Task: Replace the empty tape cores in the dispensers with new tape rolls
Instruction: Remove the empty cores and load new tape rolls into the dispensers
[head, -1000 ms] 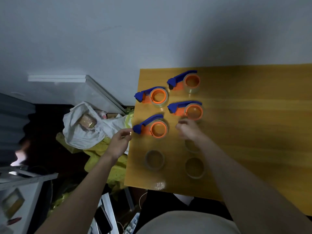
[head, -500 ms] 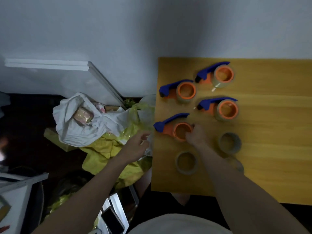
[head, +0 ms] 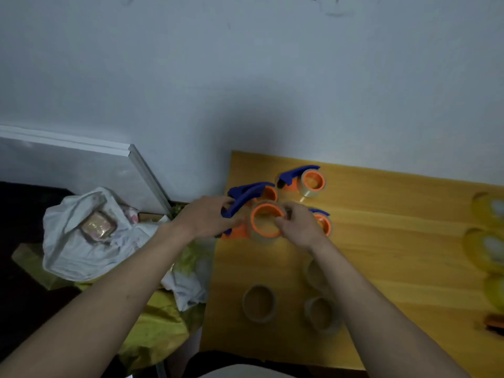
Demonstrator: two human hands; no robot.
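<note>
The left hand (head: 207, 216) is wrapped around the blue handle of a tape dispenser (head: 246, 214), and the right hand (head: 298, 225) pinches the rim of the orange wheel at its right side, so both hands hold it near the left edge of the wooden table (head: 381, 241). Three more dispensers sit close by: one (head: 261, 190) just behind it, one (head: 305, 181) farther back, and one (head: 323, 222) mostly hidden by the right hand. Nearer on the table lie three tape cores (head: 259, 302), and blurry yellow tape rolls (head: 485, 249) sit at the right edge.
</note>
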